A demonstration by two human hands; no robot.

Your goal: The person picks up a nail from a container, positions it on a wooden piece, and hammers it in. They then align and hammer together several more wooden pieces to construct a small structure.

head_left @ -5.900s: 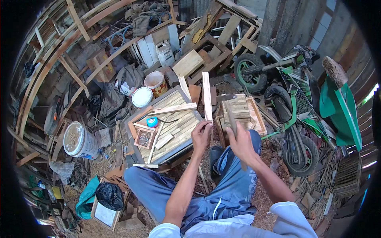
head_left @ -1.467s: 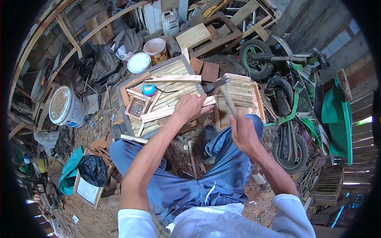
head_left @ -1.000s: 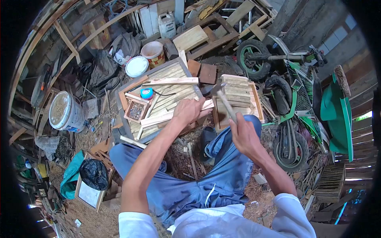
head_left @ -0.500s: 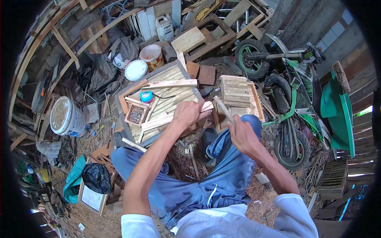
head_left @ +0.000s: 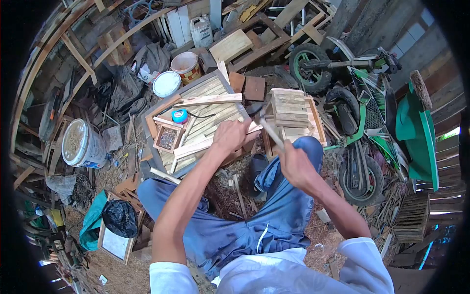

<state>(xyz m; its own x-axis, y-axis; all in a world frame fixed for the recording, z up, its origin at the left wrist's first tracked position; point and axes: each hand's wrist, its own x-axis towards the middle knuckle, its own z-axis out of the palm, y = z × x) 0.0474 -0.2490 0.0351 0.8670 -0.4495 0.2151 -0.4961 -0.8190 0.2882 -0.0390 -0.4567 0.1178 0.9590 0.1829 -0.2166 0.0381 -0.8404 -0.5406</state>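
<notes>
My left hand is closed over a pale wooden strip at the near right edge of a slatted wooden work table. Whether its fingertips also pinch something small cannot be made out. In my right hand, above my knee, is a hammer, gripped by its wooden handle. The hammer's head is up by the strip's right end, just right of my left fingers. On the table lie another wooden strip, a small wooden box of dark bits that look like nails, and a round blue container.
Right of the table stands a slatted wooden box. A green motorbike and a green plastic chair are further right. Buckets stand to the left, and a black plastic bag lies near my left side. Wood scraps litter the floor.
The hammer has tilted a little, its head shifting slightly left towards the strip's end. My left hand stays on the strip, its fingers slightly shifted.
</notes>
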